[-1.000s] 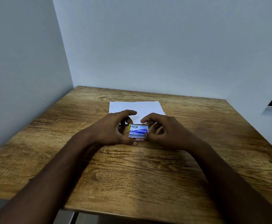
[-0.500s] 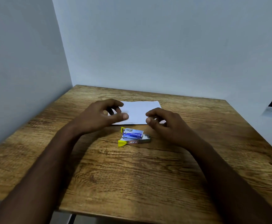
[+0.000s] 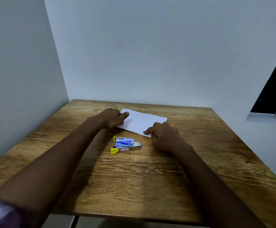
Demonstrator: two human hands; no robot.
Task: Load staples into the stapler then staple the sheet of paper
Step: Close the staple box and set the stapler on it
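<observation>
Wooden table [image 3: 134,186] first, bare but for three things. White paper [image 3: 143,123] lies flat toward the far wall, skewed; no staple shows in it, as far as I can tell. Just nearer than the paper sits the stapler [image 3: 130,148], metal with a yellow tip, and the blue staple box [image 3: 124,141] rests on top of it. Nobody holds either one, so the loading looks undone and the stapling too.

Both arms reach out over the table. Left hand [image 3: 113,118] rests on the paper's left edge, thumb on the sheet. Right hand [image 3: 162,134] pinches the paper's near right corner. Neither has lifted it clear.
</observation>
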